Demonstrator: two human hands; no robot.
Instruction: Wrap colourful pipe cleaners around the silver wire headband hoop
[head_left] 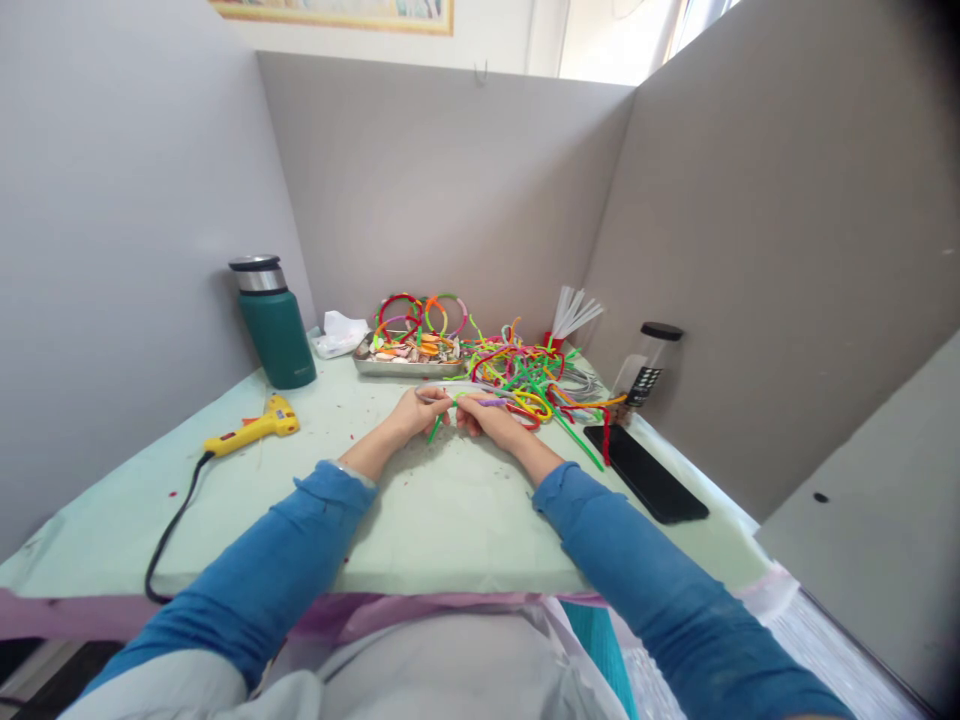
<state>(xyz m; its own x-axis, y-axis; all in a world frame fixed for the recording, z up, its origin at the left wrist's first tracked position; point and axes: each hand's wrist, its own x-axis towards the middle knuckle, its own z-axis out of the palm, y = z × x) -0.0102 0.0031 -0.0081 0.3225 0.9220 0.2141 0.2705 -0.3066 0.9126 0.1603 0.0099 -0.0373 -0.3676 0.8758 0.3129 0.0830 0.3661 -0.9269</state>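
Pinching a seemingly light, springy grey hoop (pixel 466 385) in left hand (pixel 417 412) and right hand (pixel 486 414), best gripped beside the soft green strip (pixel 435 429) below the fingers.

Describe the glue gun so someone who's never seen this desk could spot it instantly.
On the pale green tabletop, find the tall teal bottle at the left. Just in front of it, left of the left hand, lies the glue gun. Unlike its neighbours, it is bright yellow and trails a black cord.
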